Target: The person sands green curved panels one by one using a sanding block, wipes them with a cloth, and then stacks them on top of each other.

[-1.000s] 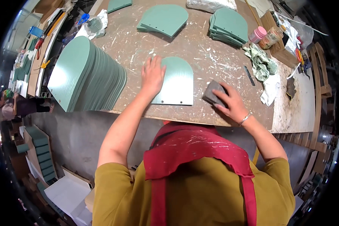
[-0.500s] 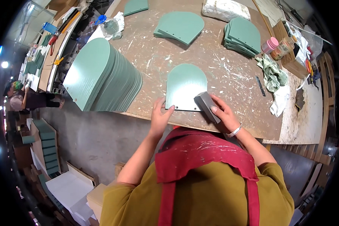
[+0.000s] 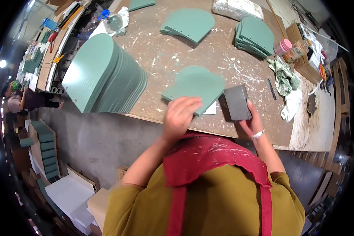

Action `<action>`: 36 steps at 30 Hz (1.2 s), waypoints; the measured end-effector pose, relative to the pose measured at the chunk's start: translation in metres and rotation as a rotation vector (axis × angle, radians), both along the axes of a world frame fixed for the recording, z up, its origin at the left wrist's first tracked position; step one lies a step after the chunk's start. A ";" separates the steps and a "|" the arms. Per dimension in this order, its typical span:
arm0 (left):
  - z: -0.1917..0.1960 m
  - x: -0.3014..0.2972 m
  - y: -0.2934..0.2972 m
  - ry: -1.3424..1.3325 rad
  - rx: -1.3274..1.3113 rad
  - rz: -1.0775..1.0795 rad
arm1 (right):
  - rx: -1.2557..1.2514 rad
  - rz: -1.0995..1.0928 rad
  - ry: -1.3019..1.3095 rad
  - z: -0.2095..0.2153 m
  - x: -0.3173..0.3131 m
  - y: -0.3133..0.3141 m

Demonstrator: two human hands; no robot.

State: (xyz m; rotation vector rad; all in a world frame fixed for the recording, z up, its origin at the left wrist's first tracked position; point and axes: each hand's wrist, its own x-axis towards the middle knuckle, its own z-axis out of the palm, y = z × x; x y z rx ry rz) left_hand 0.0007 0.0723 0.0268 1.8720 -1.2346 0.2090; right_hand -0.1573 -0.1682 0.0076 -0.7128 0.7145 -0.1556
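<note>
Sanding step in hand, judged: left hand (image 3: 181, 116) clenched on green arched panel (image 3: 194, 84) at worktop (image 3: 161, 55) near edge; right hand (image 3: 251, 124) grasping grey sanding block (image 3: 237, 103) just beside panel. Next move needs block laid against panel edge, panel held steady.

Green panel (image 3: 194, 83), grey block (image 3: 237, 103), red apron (image 3: 212, 157)

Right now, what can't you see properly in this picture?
- Head view: the near edge of the green panel is covered by the left hand.
- The right hand's fingers hide behind the grey block.
- The jars are too small to tell their contents.
</note>
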 end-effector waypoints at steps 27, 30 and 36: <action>-0.055 0.031 -0.035 -0.051 0.653 0.187 | -1.956 0.839 -0.412 -0.023 0.013 0.022; -0.048 0.031 -0.036 -0.088 0.688 0.187 | -1.910 0.525 0.007 -0.030 0.033 -0.017; -0.048 -0.013 -0.036 -0.126 0.631 -0.096 | -1.518 0.464 0.131 -0.004 0.074 -0.028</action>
